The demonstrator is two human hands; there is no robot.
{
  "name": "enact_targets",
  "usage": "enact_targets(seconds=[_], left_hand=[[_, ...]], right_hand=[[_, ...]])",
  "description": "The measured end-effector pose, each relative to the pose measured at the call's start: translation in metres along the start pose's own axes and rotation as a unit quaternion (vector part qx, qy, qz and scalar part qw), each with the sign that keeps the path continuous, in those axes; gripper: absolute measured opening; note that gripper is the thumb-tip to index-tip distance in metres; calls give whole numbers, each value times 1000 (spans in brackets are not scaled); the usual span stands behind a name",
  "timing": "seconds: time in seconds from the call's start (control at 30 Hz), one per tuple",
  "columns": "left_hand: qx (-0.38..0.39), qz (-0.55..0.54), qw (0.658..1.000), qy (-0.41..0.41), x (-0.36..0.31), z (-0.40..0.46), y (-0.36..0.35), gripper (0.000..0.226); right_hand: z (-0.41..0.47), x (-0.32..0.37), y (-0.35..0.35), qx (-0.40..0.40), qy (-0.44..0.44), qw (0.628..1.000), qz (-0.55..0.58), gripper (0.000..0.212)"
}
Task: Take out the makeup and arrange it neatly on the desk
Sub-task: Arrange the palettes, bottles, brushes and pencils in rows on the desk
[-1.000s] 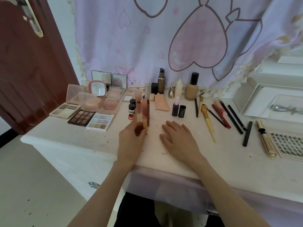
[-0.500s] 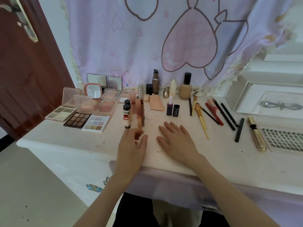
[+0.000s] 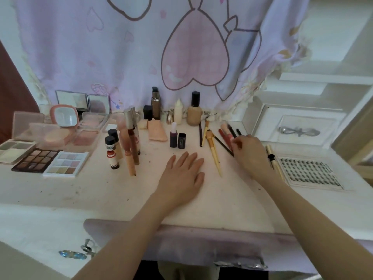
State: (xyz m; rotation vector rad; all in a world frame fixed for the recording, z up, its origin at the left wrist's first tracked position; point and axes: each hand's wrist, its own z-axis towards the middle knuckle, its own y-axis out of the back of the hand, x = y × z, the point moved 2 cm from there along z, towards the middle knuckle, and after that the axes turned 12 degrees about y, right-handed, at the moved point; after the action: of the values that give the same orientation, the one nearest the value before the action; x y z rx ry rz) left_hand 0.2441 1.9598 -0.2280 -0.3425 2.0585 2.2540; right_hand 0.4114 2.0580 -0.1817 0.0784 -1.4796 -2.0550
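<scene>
Makeup stands in rows on the white desk (image 3: 101, 190). Several lip gloss tubes (image 3: 132, 138) and two small black-capped bottles (image 3: 110, 152) stand upright left of centre. My left hand (image 3: 181, 174) lies flat and open on the desk, holding nothing. My right hand (image 3: 250, 152) rests over the row of pens and pencils (image 3: 225, 134), fingers curled onto a red one; whether it grips it is unclear. A gold-handled brush (image 3: 214, 154) lies between my hands.
Eyeshadow palettes (image 3: 36, 158) and blush compacts (image 3: 84, 136) fill the left side. Foundation bottles (image 3: 194, 112) line the back by the curtain. A lash tray (image 3: 308, 172), a gold tube (image 3: 273, 160) and a white box (image 3: 262, 118) sit right.
My left hand left the lip gloss tubes and moved right, flat onto the middle of the desk. My right hand moved right onto the pens. The view shifted right.
</scene>
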Motion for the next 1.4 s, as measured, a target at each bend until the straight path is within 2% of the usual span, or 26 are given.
enact_targets(seconds=[0.13,0.33,0.5,0.57,0.63,0.73,0.83,0.9,0.93,1.0,1.07,1.13,1.23,1.4], left_hand=[[-5,-6,1000,2,0,1,-3,52],[-15,-23,1000,5,-1,0,-2,51],[-22,-32,999,4,0,1,-2,51],[-31,-41,999,3,0,0,-1,51],[-44,-56,997,1,1,0,-1,50],[-74,-160,984,15,5,0,2,51],[-96,-313,942,72,9,-3,10,63],[-116,-333,931,90,10,-6,14,69],[-123,-327,933,87,11,-7,15,66],[-138,-304,940,68,10,-9,17,48],[-145,-300,941,59,10,-11,19,26],[-140,-312,938,59,9,-12,20,19],[-135,-329,933,48,6,-13,22,17],[-132,-338,930,54,5,-11,26,15]], right_hand=[[26,-11,-2,0,-39,999,-2,35],[53,-14,-20,66,-65,993,-80,34],[60,-18,-27,75,-92,986,-115,27],[57,-18,-24,45,-92,988,-118,28],[53,-14,-17,-28,-76,994,-67,28],[36,1,-3,-124,-76,977,152,18],[5,26,2,-98,-76,921,369,17],[-13,39,-1,-52,-64,881,466,12],[-19,43,-4,-33,-59,867,494,9],[-28,50,-12,-8,-69,836,545,9],[-33,56,-20,-6,-104,794,599,12],[-36,59,-23,-18,-128,764,632,18],[-37,59,-22,-34,-123,770,626,20],[-38,59,-21,-58,-61,782,617,19]])
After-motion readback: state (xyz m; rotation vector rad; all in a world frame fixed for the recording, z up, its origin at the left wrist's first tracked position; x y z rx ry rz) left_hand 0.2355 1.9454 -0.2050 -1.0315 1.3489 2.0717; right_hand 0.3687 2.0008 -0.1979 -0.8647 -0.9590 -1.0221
